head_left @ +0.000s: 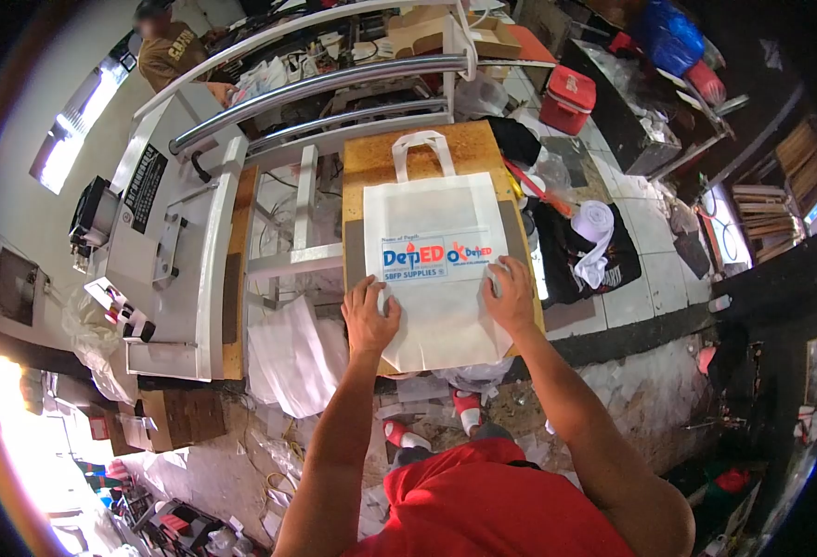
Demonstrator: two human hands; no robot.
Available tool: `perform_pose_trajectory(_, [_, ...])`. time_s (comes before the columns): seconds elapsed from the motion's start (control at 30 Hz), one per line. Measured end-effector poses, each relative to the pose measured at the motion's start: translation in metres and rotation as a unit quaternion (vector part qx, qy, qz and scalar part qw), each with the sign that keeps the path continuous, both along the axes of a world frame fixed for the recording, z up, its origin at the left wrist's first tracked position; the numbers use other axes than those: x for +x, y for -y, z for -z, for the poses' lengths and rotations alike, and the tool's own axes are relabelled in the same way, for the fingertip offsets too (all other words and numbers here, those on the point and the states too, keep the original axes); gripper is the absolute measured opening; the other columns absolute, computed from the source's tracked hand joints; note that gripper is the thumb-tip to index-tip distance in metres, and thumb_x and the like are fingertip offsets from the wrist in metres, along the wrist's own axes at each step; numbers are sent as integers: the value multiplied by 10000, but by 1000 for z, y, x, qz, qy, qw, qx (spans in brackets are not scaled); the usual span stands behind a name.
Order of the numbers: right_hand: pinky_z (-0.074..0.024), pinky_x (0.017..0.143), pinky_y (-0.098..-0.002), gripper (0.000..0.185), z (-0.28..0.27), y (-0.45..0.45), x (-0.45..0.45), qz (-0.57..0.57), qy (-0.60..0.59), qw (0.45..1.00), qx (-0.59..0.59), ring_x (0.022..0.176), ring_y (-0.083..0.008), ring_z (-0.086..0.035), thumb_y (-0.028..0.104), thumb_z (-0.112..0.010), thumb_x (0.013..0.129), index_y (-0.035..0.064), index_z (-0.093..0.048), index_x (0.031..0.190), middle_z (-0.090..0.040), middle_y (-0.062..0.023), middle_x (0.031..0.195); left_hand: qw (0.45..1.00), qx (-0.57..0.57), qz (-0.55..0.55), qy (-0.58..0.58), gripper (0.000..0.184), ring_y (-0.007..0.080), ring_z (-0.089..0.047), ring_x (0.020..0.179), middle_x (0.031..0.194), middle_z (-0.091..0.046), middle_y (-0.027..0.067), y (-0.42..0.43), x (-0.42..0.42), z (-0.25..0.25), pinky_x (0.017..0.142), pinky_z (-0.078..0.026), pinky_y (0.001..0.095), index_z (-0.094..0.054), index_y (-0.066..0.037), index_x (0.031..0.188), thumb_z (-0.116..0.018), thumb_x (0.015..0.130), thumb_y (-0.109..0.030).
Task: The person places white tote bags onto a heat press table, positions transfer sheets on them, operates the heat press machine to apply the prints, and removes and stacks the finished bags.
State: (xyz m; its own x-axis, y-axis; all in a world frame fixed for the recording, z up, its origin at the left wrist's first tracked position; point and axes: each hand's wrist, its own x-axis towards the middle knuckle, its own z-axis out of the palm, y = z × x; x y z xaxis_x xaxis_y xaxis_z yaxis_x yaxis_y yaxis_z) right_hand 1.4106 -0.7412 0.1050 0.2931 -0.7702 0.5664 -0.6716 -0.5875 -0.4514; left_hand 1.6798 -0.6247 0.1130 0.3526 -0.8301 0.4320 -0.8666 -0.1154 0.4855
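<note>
A white tote bag (pixel 441 325) lies flat on a wooden board (pixel 362 162), its handle loop pointing away from me. Across its middle sits a clear rectangular film with blue and red print (pixel 436 257) reading "DepED" and "SBFP SUPPLIES". My left hand (pixel 369 316) rests on the bag's left side, fingers apart and a little bent, touching the fabric near the print's lower left. On the opposite side, my right hand (pixel 511 295) touches the bag near the film's lower right corner, its fingers also apart. Neither hand grips anything.
Left of the board stands a white metal machine frame with a steel roller (pixel 316 90). White sheets (pixel 295 357) hang beside the board. On the right are a fabric roll (pixel 593 223), a black bag (pixel 566 260) and a red cooler (pixel 568 98). Another person (pixel 175 51) stands at the far left.
</note>
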Motion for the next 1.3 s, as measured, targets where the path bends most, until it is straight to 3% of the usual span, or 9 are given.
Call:
perform_pose_trajectory(0.43, [-445, 1006, -489, 354, 1, 1, 0, -3, 6, 1000, -19, 1177, -378, -565, 80, -732, 783, 32, -650, 1124, -612, -168, 1223, 1000, -2, 1, 12, 278, 331, -532, 1216, 1314, -602, 91, -1, 1, 0, 1008, -418, 475, -695, -130, 1073, -724, 800, -167])
perform_pose_trajectory(0.53, [-443, 1013, -485, 357, -1, -1, 0, -5, 5, 1000, -12, 1181, -378, -561, 85, -731, 787, 32, -649, 1131, -612, -168, 1223, 1000, 9, 3, 0, 290, 341, -517, 1223, 1328, -595, 101, -1, 1, -1, 1047, -388, 486, -690, -112, 1100, -716, 815, -157])
perform_pose_trajectory(1.3, [-414, 1035, -494, 314, 7, 2, 0, -1, 19, 1000, -11, 1199, -356, -557, 125, -731, 794, 47, -685, 1094, -622, -143, 1232, 1000, -3, -6, 4, 303, 319, -539, 1208, 1316, -606, 80, 1, 1, 0, 1009, -424, 474, -678, -104, 1089, -712, 798, -177])
